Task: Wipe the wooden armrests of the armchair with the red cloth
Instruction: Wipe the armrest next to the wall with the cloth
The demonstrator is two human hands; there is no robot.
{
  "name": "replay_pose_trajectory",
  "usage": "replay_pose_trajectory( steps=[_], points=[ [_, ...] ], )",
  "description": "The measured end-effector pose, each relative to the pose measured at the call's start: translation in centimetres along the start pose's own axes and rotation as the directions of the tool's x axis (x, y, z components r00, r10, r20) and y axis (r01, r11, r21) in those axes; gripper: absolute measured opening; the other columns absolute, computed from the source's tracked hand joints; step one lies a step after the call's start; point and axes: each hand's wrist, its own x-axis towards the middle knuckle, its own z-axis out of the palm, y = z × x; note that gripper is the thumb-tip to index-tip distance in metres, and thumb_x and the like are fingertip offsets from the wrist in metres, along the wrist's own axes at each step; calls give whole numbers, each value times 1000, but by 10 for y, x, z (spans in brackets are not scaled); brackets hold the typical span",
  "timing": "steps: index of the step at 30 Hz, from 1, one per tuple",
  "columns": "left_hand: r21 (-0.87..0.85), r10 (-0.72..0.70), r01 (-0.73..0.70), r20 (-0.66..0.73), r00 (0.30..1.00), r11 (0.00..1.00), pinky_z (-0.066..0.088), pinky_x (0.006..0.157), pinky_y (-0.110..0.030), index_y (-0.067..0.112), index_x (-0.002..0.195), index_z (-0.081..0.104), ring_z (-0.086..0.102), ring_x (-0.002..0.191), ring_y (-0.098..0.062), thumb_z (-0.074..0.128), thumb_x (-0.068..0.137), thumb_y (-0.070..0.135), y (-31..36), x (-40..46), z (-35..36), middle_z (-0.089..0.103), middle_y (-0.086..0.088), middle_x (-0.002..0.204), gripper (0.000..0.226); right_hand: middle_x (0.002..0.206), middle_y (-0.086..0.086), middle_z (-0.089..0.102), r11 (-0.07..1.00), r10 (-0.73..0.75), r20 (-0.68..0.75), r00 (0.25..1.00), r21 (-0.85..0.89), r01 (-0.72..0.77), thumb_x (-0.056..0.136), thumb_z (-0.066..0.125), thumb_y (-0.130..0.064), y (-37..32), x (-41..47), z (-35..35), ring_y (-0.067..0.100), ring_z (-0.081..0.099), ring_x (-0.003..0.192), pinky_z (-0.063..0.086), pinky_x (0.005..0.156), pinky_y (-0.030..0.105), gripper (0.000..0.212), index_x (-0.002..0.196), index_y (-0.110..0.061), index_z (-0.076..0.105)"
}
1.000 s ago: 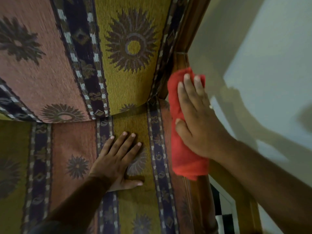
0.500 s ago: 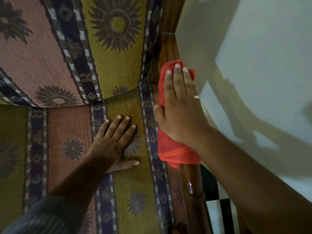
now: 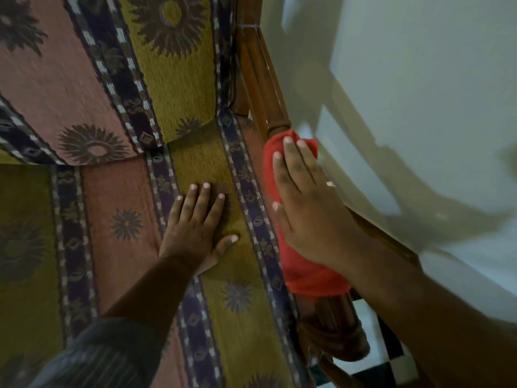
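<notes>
The red cloth point(image 3: 306, 275) is draped over the right wooden armrest point(image 3: 260, 77) of the armchair. My right hand point(image 3: 305, 203) lies on top of the cloth, fingers curled around it and the rail, pressing it onto the wood. Bare armrest shows beyond the fingertips, and its rounded front end point(image 3: 340, 331) shows below the cloth. My left hand point(image 3: 200, 225) rests flat on the patterned seat cushion point(image 3: 120, 197) with fingers spread, holding nothing. The other armrest is out of view.
The patterned back cushion point(image 3: 84, 65) rises behind the seat. A pale wall point(image 3: 419, 93) stands right beside the armrest, with shadows on it. A black-and-white tiled floor point(image 3: 372, 368) shows at the bottom right.
My right hand has slid the red cloth along the armrest toward its front end, leaving more bare wood showing beyond the fingers. My left hand stays flat on the seat.
</notes>
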Motion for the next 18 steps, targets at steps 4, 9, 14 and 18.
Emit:
replay_pose_trajectory(
  steps=[4, 9, 14, 18],
  points=[
    [26, 22, -21, -15, 1000, 999, 7, 123, -55, 21, 158, 9, 1, 154, -36, 11, 86, 83, 1, -2, 4, 5, -15, 167, 96, 167, 18, -2, 999, 39, -25, 999, -10, -39, 100, 46, -28, -1, 38, -3, 35, -2, 154, 17, 123, 53, 72, 156, -5, 6],
    [24, 11, -10, -29, 1000, 1000, 5, 124, -53, 24, 158, 5, -3, 154, -33, 14, 83, 86, 1, -3, 5, 1, -12, 168, 98, 168, 14, 0, 983, 78, -77, 994, 175, -63, 101, 47, -24, 0, 17, -1, 30, -1, 154, 12, 124, 45, 70, 157, -7, 9],
    [25, 8, -8, 8, 1000, 1000, 1, 124, -53, 25, 158, -1, -8, 154, -33, 9, 82, 85, 1, -1, 0, -5, -11, 168, 97, 167, 9, 5, 948, 117, -90, 989, 306, -84, 101, 45, -24, -7, -75, 11, 24, 0, 155, -4, 122, 24, 65, 157, -8, 15],
    [33, 7, -6, -20, 1000, 999, 3, 124, -54, 25, 158, -1, -6, 154, -34, 9, 84, 85, 1, -1, 4, -3, -12, 168, 96, 166, 5, -2, 944, 125, -47, 991, 313, -104, 101, 43, -26, -8, -101, 15, 21, -2, 155, -1, 124, 25, 67, 157, -10, 10]
  ],
)
